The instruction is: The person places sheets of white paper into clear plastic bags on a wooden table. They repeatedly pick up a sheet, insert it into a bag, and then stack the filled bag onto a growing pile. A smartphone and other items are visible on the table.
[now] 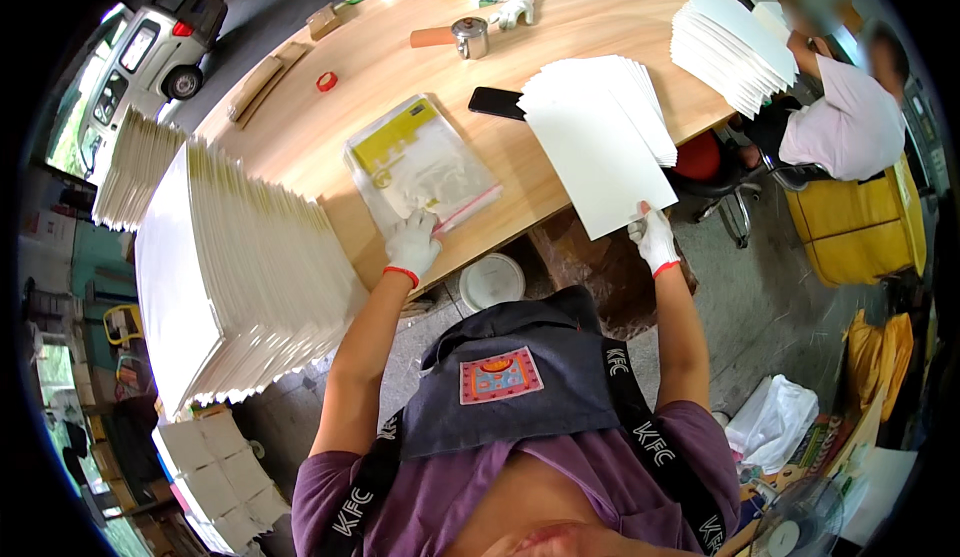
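My left hand (413, 244), in a white glove with a red cuff, lies with its fingers on the near edge of a pile of clear plastic bags (425, 172) printed in yellow-green. My right hand (654, 238), gloved the same way, pinches the near corner of a white sheet (590, 162). That sheet rests on a fanned stack of white sheets (645, 107) and juts past the table's front edge. A black phone (496, 103) sits between the bags and the sheets, partly beside the stack.
Tall stacks of filled bags (240, 277) stand at the left. A metal cup (469, 38), red tape roll (326, 81) and gloves (513, 10) lie farther back on the wooden table (400, 67). More white sheets (730, 47) stand at the right, near a seated person (845, 117).
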Demonstrator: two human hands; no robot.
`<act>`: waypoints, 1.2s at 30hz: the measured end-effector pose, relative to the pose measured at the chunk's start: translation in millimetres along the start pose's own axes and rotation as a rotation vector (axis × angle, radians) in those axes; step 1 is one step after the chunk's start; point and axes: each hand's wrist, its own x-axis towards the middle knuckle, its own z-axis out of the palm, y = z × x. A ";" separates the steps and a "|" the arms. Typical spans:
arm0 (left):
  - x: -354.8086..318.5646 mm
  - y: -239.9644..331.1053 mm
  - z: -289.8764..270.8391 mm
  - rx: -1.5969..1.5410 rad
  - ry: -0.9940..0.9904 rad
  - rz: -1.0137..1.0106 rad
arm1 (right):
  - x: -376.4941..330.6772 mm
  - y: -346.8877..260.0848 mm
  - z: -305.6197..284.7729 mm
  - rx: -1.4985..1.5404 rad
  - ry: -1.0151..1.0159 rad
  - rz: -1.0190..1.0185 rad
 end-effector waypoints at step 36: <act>-6.1 -29.3 -13.6 -0.900 0.389 -0.493 | -127.9 61.0 84.8 0.340 -0.273 0.433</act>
